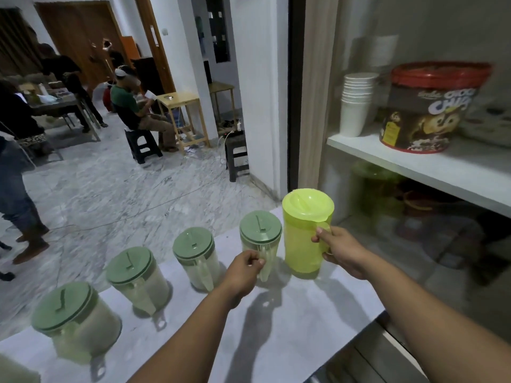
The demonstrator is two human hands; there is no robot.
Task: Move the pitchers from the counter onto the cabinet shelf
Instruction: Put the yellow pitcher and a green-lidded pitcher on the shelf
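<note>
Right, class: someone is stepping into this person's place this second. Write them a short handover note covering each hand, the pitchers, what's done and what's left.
Left hand: closed on the handle of the clear pitcher with a green lid nearest the cabinet.
Right hand: closed on the handle of the yellow-green pitcher.
Both pitchers look to be standing on the counter. Three more green-lidded pitchers stand in a row to the left, untouched.
Done: none of these five is on a shelf yet.
Left: lift the two held pitchers onto the cabinet shelf, then the other three.
</note>
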